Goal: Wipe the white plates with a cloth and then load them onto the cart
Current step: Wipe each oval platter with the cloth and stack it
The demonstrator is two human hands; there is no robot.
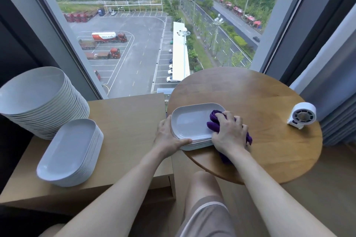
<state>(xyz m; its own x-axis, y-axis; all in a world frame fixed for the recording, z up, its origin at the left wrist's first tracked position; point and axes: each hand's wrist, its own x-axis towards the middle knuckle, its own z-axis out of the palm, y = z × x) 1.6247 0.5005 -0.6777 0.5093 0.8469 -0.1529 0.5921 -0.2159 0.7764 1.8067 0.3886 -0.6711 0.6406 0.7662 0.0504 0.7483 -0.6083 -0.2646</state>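
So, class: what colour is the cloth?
Purple; the cloth shows best in the head view.
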